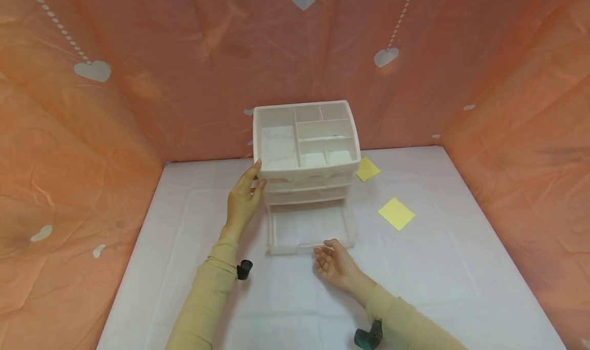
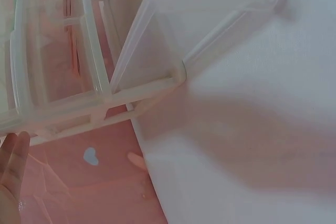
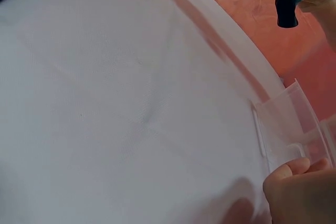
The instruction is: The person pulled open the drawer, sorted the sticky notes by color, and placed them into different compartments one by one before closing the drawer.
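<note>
A white plastic drawer unit [image 1: 306, 173] with a divided top tray stands at the back of the table. Its bottom drawer [image 1: 276, 249] of clear plastic is pulled far out at the front. My left hand [image 1: 241, 201] touches the unit's upper left front corner, its fingers fairly straight along the side; the left wrist view shows fingertips [image 2: 21, 142] against the frame. At the bottom drawer's front edge, my right hand [image 1: 338, 268] holds the rim with curled fingers and the thumb side over it. In the right wrist view this hand [image 3: 299, 182] partly covers the drawer front.
Two yellow paper squares lie right of the unit, one note [image 1: 397, 214] nearer and another note [image 1: 367, 169] beside its rear corner. A white cloth covers the table [image 1: 438, 268]. Orange curtains [image 1: 207, 73] with pale hearts enclose the back and sides.
</note>
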Demonstrator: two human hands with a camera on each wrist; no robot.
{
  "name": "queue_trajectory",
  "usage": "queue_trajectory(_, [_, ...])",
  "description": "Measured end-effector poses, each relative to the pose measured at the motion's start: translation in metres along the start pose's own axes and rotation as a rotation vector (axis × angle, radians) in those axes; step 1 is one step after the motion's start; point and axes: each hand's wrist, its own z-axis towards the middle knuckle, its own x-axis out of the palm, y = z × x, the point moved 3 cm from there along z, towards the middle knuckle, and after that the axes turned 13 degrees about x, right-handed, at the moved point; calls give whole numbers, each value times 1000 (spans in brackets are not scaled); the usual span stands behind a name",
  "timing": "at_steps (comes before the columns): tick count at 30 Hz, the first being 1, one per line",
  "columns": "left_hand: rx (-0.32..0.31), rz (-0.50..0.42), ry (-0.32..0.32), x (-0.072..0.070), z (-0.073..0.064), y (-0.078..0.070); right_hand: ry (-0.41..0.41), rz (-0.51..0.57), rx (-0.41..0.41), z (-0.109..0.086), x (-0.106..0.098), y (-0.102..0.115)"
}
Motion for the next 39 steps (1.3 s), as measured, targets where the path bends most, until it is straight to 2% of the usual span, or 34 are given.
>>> queue_trajectory(13, [5,-43,-19,0,-1,1,5,-20,-18,-1,2,-3])
queue_trajectory(21, [17,-25,-24,0,-1,3,22,-49,-14,-3,4,-3])
queue_trajectory(29, [26,-22,-34,0,0,1,16,-32,-6,-3,14,-5])
queue_trajectory(34, [23,-36,-20,2,0,2,-17,-14,-10,-3,9,-5])
queue_trajectory(39, [28,-25,-29,2,-1,3,-12,-30,-8,-4,5,-6])
